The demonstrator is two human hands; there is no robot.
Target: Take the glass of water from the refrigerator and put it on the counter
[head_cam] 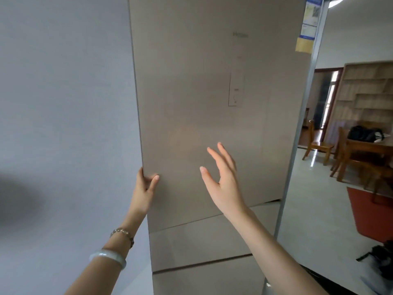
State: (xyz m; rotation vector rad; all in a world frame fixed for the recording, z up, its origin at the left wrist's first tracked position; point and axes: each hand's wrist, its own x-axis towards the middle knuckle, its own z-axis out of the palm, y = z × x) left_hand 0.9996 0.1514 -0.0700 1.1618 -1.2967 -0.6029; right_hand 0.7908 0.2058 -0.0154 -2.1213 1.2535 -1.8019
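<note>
A tall beige refrigerator fills the middle of the head view, its upper door shut or nearly shut. My left hand grips the left edge of that upper door, fingers wrapped around it. My right hand floats in front of the door with fingers spread, holding nothing. The glass of water is hidden from sight, and no counter shows.
A plain white wall stands on the left. Two lower refrigerator drawers sit below the door. On the right a metal frame borders a room with a wooden table and chairs, a red rug and shelves.
</note>
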